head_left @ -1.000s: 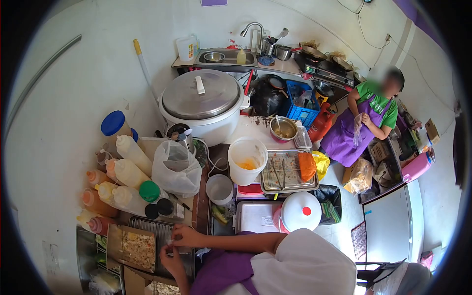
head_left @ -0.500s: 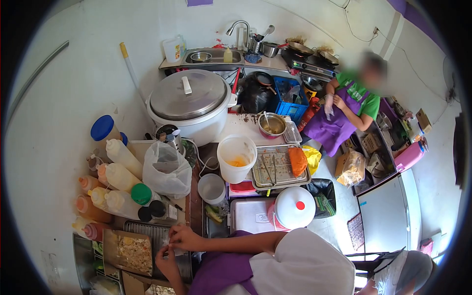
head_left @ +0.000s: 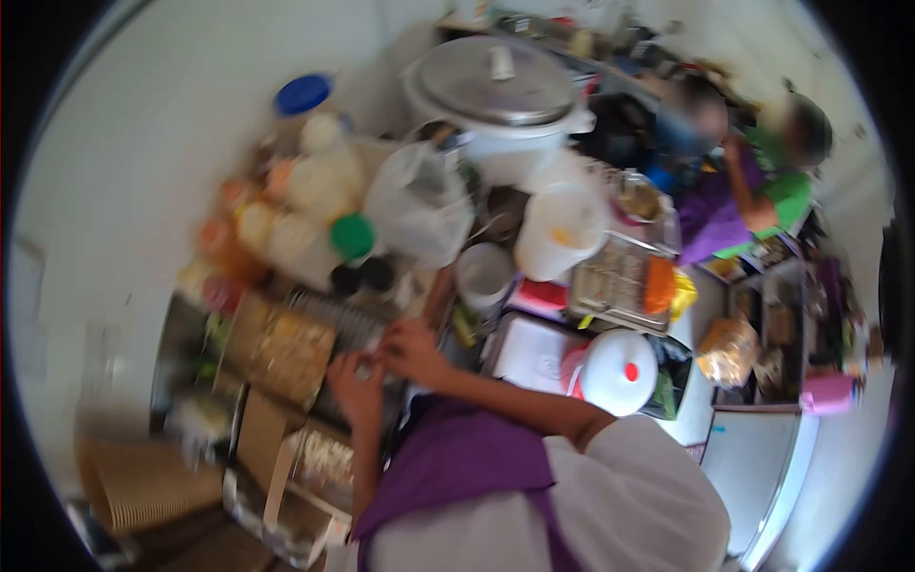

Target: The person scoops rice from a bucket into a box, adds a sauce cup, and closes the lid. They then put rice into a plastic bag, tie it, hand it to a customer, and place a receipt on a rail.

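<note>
My left hand and my right hand are close together over the counter, fingers pinched in. Between their fingertips is a small whitish, see-through piece of plastic; blur hides its exact kind. Just left of my left hand, an open cardboard box holds food that looks like fried rice or noodles. Under and behind the hands runs a wire rack. Below my left forearm lies a second open box with pale chopped food.
Squeeze bottles and a plastic bag crowd the back of the counter. A large lidded cooker stands beyond. To the right are a white bucket, a tray with a rack and a white-lidded jug. Two people stand at the upper right.
My view has swung left and down, so everything sits further right and more blurred. Corrugated cardboard shows at the lower left. A second person appears beside the one in green. My hands remain together.
</note>
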A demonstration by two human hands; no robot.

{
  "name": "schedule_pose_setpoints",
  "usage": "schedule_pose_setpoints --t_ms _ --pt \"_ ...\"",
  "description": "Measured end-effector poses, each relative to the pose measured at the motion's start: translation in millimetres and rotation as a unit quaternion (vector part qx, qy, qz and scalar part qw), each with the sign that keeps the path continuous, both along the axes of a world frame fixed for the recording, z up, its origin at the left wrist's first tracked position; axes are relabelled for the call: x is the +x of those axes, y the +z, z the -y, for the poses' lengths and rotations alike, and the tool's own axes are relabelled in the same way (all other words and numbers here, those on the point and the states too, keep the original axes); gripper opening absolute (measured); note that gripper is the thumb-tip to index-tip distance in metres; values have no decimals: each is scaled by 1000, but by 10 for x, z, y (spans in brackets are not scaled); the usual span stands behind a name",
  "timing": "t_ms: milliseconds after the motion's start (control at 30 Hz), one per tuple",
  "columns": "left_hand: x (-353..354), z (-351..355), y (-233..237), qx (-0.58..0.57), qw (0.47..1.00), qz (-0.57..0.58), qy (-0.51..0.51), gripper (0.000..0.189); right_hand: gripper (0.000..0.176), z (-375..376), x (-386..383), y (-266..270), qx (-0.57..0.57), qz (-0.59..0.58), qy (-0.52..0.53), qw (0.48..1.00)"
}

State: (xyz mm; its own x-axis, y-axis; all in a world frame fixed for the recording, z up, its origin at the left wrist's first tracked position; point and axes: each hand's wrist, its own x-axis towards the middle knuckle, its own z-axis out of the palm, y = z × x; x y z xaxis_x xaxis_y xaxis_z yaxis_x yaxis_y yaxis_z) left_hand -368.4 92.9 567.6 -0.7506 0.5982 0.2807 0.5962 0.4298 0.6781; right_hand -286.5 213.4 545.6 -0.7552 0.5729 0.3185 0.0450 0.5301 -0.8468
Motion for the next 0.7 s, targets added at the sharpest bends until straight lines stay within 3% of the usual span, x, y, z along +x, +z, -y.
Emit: schedule_pose_setpoints --t_ms 133,367,567,700 --pt "38 -7 80 32 999 -16 13 15 15 14 -51 -83 -56 5 -11 998" --pt "33 26 96 60 987 146 25 14 13 17 -53 -85 -110 24 -8 994" --pt "-24 50 261 -24 999 9 -41 11 11 -36 2 70 -78 -4 16 997" --pt "-83 70 255 -22 997 27 -75 11 12 -65 20 101 -60 -5 26 998"
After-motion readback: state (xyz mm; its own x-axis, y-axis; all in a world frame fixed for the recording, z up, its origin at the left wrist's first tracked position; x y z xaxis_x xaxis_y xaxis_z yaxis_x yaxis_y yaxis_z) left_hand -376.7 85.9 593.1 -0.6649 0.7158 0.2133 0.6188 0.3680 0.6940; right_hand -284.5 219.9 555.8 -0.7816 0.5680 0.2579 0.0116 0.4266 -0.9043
